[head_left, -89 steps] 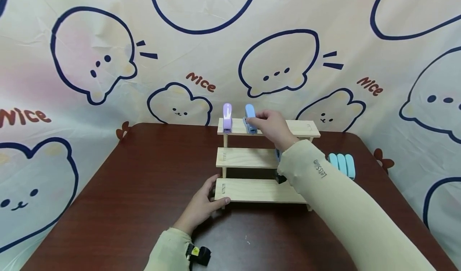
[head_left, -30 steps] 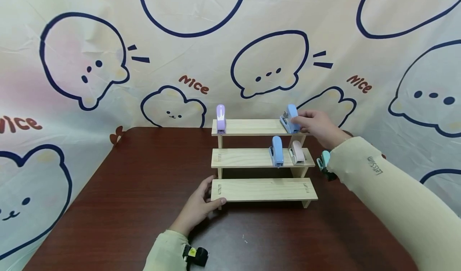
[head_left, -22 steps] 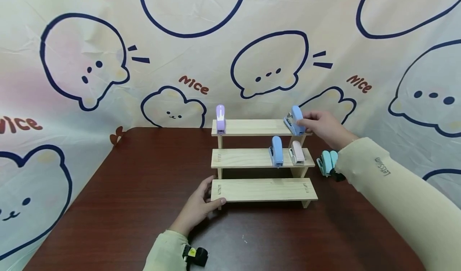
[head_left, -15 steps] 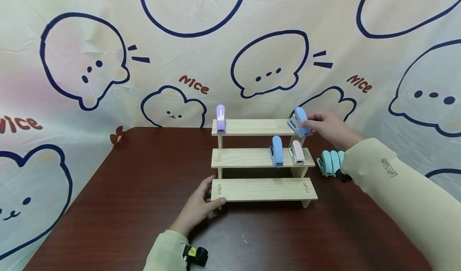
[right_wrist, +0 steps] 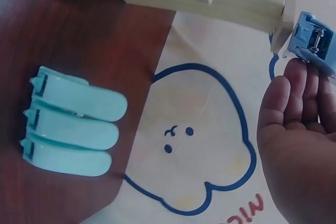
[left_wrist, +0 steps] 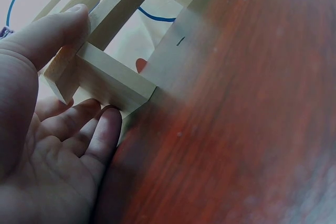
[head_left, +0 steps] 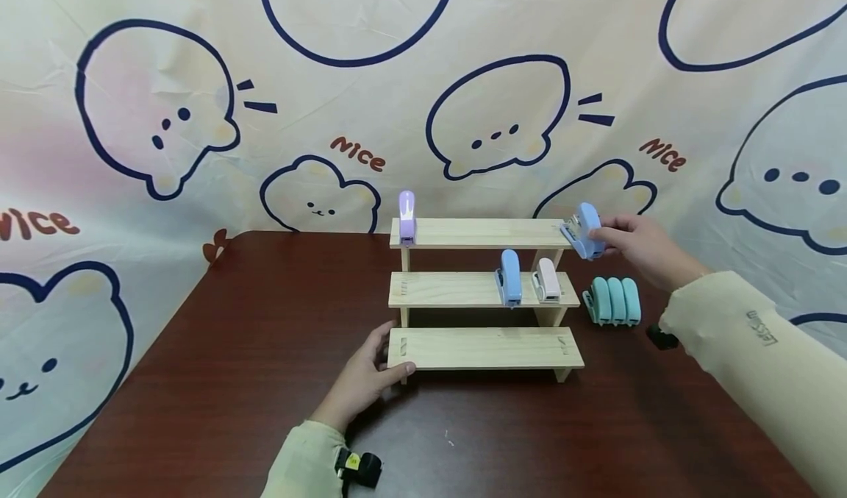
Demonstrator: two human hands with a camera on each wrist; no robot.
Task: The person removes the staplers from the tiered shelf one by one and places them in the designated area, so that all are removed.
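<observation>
My right hand [head_left: 638, 244] pinches a light-blue stapler [head_left: 586, 232] between thumb and fingers, tilted at the right end of the top tier. In the right wrist view the spring of this stapler [right_wrist: 318, 40] shows close to the board's end. My left hand [head_left: 366, 376] grips the front left corner of a three-tier wooden shelf [head_left: 473, 349], thumb on the bottom board. Around the leg, the fingers [left_wrist: 107, 132] curl below that board in the left wrist view. A purple stapler [head_left: 406, 218] stands at the top tier's left end.
On the middle tier stand another blue stapler [head_left: 509, 277] and a pale pink stapler [head_left: 546, 279], toward the right. Three teal staplers [head_left: 615, 301] sit side by side on the brown table [head_left: 265, 336], right of the shelf. A patterned cloth [head_left: 317, 101] hangs behind.
My right hand has carried the blue stapler rightward along the top tier, from beside the purple one to the right end. The three teal staplers have come fully into view. The left hand keeps its grip.
</observation>
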